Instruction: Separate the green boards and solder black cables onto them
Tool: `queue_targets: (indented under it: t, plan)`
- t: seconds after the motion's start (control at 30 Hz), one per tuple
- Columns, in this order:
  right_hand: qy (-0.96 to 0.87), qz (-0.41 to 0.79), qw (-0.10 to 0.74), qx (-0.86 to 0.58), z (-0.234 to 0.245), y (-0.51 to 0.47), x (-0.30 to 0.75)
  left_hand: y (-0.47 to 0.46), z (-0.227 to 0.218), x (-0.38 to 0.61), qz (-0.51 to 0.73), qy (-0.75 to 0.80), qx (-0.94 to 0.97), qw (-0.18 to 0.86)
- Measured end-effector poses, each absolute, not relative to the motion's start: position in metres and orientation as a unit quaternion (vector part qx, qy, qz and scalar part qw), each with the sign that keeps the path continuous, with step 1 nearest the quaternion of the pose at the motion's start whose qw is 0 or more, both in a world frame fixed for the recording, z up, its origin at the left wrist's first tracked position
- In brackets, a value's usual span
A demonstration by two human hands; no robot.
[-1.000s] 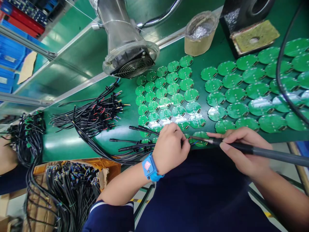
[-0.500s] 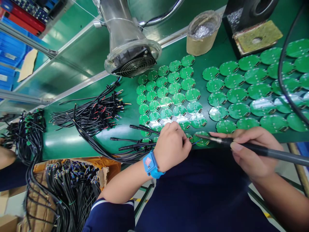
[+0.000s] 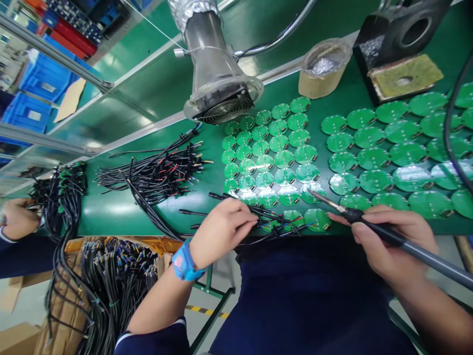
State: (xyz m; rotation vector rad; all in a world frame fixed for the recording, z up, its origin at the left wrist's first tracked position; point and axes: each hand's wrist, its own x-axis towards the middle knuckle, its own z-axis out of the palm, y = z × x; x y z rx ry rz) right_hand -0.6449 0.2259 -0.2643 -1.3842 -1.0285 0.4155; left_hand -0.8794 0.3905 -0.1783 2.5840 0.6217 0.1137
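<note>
My right hand (image 3: 399, 241) is wrapped round a soldering iron (image 3: 424, 253), held like a pen. Its bare tip points left, over the front rows of round green circuit boards (image 3: 290, 195). My left hand (image 3: 223, 224), with a blue wristband (image 3: 185, 260), is closed in a pinch at the black cables (image 3: 273, 213) by the table's front edge. Coloured wire ends of these cables lie over the nearest boards, one of them a circuit board (image 3: 317, 220) at the edge. Exactly what sits between the left fingertips is partly hidden.
A fume extractor (image 3: 221, 84) hangs over the table. Behind the boards stand a tub of solder scraps (image 3: 325, 74) and an iron stand with a yellow sponge (image 3: 406, 76). Cable bundles (image 3: 158, 172) lie left; a box of cables (image 3: 118, 281) stands below. Another person's hand (image 3: 20, 217) is far left.
My left hand has drawn back leftward from the wire ends to the cables. The iron's tip has lifted off the front board and tilted upward. The whole view has shifted slightly.
</note>
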Motion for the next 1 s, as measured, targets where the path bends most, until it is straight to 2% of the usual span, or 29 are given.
queue_targets:
  t: [0.17, 0.37, 0.47, 0.57, 0.73, 0.8, 0.9, 1.0]
  plan:
    - [-0.463, 0.146, 0.626, -0.610, -0.268, 0.228, -0.646, 0.388, -0.197, -0.868, 0.071, 0.203, 0.960, 0.180]
    - [-0.479, 0.157, 0.606, -0.616, -0.261, 0.230, -0.648, 0.404, -0.197, -0.830, -0.087, 0.106, 0.982, 0.133]
    - [-0.488, 0.149, 0.595, -0.621, -0.260, 0.230, -0.648, 0.407, -0.195, -0.824, -0.122, 0.079, 0.982, 0.118]
    - [-0.467, 0.173, 0.604, -0.622, -0.265, 0.228, -0.648, 0.406, -0.185, -0.832, -0.058, 0.129, 0.979, 0.145]
    - [-0.447, 0.196, 0.596, -0.637, -0.272, 0.225, -0.651, 0.379, -0.170, -0.838, 0.224, 0.302, 0.907, 0.187]
    - [-0.457, 0.189, 0.589, -0.639, -0.269, 0.225, -0.651, 0.356, -0.180, -0.829, 0.229, 0.303, 0.903, 0.200]
    - [-0.472, 0.155, 0.573, -0.652, -0.259, 0.222, -0.646, 0.324, -0.208, -0.809, 0.172, 0.274, 0.917, 0.232]
    - [-0.463, 0.139, 0.586, -0.651, -0.254, 0.215, -0.638, 0.310, -0.230, -0.795, 0.144, 0.277, 0.924, 0.222]
